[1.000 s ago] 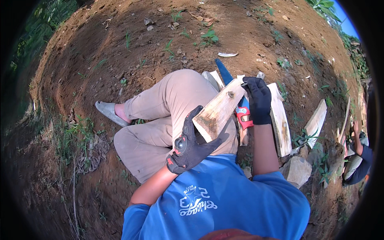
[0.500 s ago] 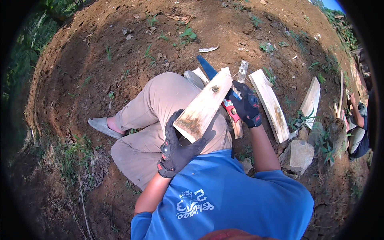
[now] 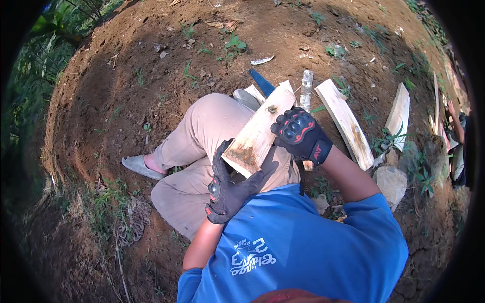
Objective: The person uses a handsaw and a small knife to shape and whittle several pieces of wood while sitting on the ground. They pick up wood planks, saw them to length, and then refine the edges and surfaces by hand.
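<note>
A pale split piece of wood (image 3: 258,130) with a dark knot and a brown stain lies tilted above my lap. My left hand (image 3: 230,194), in a black glove, grips its near end, with the thumb and fingers on opposite sides. Against its right edge, my gloved right hand (image 3: 298,135) is closed with the knuckles up; what the fingers hold is hidden. A blue saw blade (image 3: 260,83) sticks out past the far end of the wood. The saw's handle is out of sight.
Split wood pieces lie to the right, one long (image 3: 344,123) and one shorter (image 3: 398,117). A bark-covered stick (image 3: 306,91) lies beyond my right hand. Rocks (image 3: 391,186) sit near my right elbow. Another person's arm (image 3: 456,123) shows at the far right. Brown soil (image 3: 166,81) slopes ahead.
My right hand has turned knuckles up and closed at the wood's right edge, covering the saw's red handle. My left hand keeps its grip, and the wood has barely shifted.
</note>
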A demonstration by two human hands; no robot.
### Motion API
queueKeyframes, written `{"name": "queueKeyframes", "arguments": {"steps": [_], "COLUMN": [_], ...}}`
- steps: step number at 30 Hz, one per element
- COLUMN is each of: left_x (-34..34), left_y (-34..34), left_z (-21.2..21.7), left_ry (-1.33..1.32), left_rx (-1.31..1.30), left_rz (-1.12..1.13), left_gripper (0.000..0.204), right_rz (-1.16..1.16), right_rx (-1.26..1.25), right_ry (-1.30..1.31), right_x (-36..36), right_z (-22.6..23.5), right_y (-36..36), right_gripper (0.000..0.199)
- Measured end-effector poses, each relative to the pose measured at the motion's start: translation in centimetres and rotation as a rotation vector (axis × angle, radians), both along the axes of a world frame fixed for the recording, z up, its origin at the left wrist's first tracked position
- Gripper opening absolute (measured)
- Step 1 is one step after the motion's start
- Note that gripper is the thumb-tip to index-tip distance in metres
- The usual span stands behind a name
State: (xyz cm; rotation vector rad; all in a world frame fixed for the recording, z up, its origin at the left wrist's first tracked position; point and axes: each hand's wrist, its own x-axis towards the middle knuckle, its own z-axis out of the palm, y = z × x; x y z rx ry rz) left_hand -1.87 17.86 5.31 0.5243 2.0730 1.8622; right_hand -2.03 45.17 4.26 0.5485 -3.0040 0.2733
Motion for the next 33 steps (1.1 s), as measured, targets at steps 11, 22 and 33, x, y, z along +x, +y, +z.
{"name": "queueKeyframes", "arguments": {"steps": [11,22,33], "left_x": [-0.3,-0.3,0.1], "left_y": [0.2,-0.4,-0.3], "left_z": [-0.1,-0.9,-0.4], "left_ry": [0.216,0.129,-0.048], "left_rx": [-0.092,-0.041,-0.020], "left_rz": [0.016,0.007,0.022], "left_gripper": [0.095,0.099,0.104], "right_rz": [0.398,-0.330,-0.336], "right_rx": [-0.227,-1.341,-0.084], "right_ry": [0.080,-0.561,0.019], "right_x": [0.1,3.7,1.1], "right_z": [-5.2,-1.4,-2.3], "right_y": [3.8,6.5,3.9], "right_gripper": [0.020,0.016,0.060]}}
